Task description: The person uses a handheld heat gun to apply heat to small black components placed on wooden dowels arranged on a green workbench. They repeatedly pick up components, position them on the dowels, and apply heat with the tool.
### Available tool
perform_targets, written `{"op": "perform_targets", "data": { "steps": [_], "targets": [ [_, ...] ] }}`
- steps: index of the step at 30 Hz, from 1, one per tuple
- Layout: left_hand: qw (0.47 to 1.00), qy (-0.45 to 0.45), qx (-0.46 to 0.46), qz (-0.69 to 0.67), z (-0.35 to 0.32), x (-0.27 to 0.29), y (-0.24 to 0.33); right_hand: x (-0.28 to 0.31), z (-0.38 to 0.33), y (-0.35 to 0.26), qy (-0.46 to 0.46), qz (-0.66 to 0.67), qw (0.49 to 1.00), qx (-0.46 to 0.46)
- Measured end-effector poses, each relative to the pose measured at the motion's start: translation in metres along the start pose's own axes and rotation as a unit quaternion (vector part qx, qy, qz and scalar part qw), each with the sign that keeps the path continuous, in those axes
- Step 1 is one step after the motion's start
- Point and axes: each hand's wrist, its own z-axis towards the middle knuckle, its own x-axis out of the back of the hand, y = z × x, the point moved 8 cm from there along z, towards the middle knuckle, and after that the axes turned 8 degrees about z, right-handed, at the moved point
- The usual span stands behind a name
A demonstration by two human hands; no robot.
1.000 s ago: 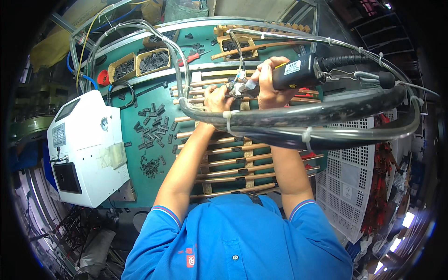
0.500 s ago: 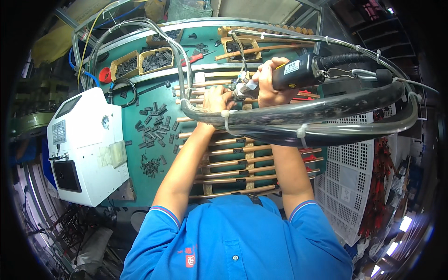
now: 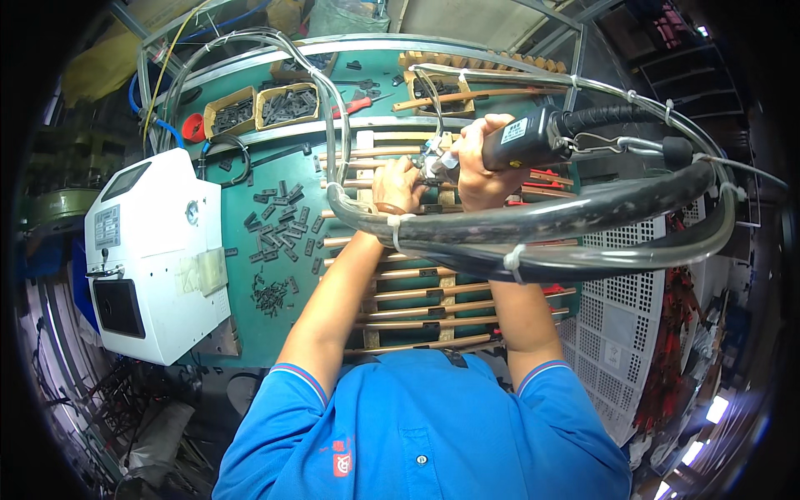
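My right hand is wrapped round the black body of a power screwdriver, held nearly level with its metal nose pointing left. Just left of that nose is my left hand, low over a row of wooden rods, its fingers curled together. What its fingertips press on is hidden by the hand and the tool. The rods lie side by side across the table, several with a small black plastic piece at mid-length. Thick clear hoses loop over my wrists and hide part of the rods.
Loose black pieces and a heap of small dark parts lie left of the rods. A white machine stands at the left. Behind are parts boxes, a red-handled screwdriver and a red cup. Right is a white perforated panel.
Both hands and the power screwdriver have come slightly nearer to me, and the hoses have swung a little lower. The whole view has shifted slightly.
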Motion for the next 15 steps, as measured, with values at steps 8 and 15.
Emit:
{"op": "perform_targets", "data": {
  "steps": [8, 15],
  "targets": [
    [0.978, -0.111, 0.043, -0.172, -0.011, -0.002, -0.062, -0.004, 0.003, -0.006, -0.004, 0.001, 1.0, -0.015],
    [0.985, 0.022, -0.112, -0.128, -0.022, 0.025, -0.062, -0.003, -0.007, 0.028, 0.022, 0.286, 0.937, -0.198]
  ]
}}
